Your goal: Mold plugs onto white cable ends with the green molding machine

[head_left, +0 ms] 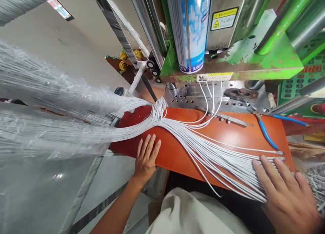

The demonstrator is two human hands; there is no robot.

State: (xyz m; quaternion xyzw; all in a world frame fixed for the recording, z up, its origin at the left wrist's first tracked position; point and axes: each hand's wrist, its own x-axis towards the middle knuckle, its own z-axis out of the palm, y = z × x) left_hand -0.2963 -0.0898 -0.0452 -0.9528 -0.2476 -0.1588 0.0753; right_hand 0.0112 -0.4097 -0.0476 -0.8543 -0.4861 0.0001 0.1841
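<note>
— Two hands on the surface (177, 156), am I right? What is each one doing?

— Yes. The left hand (146, 158) lies flat, palm down, on the near edge of the orange-red surface, its fingers (148, 146) straight and close together, gripping nothing. It sits just beside the bundle of white wires (203, 149) but does not touch it.

— And the right hand (284, 190)?

— It rests palm down on the fanned-out ends of those wires at the near right corner. Its fingers (269, 173) are slightly spread and press on the strands; they are not pinching any.

— Where do the wires run?

— They come out of a clear plastic wrap (50, 102) on the left, gather into a tight neck near the back of the surface, then spread towards the right hand. A few strands loop up into the metal plate (203, 95) of the machine behind.

— What else is about?

— Blue-handled pliers (266, 132) lie on the far right of the surface, well apart from both hands. Above stands a green machine frame (254, 58) with a yellow warning label (223, 19), and a blue-and-white can (194, 31) stands on its ledge. A green control panel (302, 88) with red digits is on the right.
</note>
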